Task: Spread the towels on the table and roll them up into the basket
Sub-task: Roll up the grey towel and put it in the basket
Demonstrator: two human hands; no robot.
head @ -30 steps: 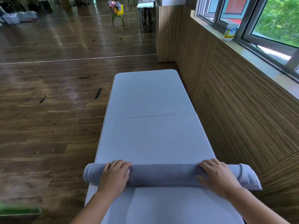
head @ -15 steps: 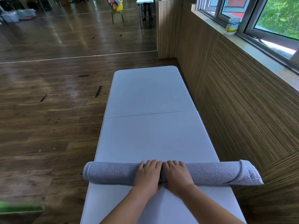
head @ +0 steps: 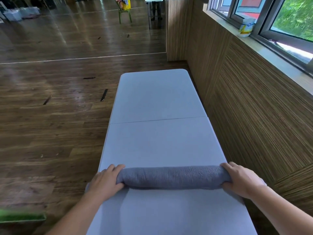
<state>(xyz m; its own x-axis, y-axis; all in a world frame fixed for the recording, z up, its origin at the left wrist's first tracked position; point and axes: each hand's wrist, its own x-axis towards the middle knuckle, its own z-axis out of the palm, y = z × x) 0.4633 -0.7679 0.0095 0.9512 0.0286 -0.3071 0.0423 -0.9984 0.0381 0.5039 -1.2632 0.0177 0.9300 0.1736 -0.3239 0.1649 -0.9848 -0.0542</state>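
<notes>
Change: half a second ago my hands lay side by side on the middle of the towel (head: 172, 178). Now they sit apart, one at each end.
Left hand (head: 105, 182): curled round the towel's left end at the left edge of the table (head: 157, 141), fingers over the top, thumb tucked under the near side.
Right hand (head: 240, 180): grips the other end the same way, at the table's right edge.
Towel: grey, rolled into a tight log, lying crosswise on the table's near half.
In the way: my hands hide both towel ends.
Wall (head: 254, 107): wood-panelled, close along the table's right side.
Tub (head: 246, 27): on the sill (head: 254, 46) above that wall.
Floor (head: 50, 124): dark wood, left of the table.
Chair (head: 125, 11): green, far beyond the table's far end, carrying a yellow basket (head: 126, 5) of cloths.
Green rim (head: 22, 217): blurred, left of the table's near end. I cannot tell what it is.
</notes>
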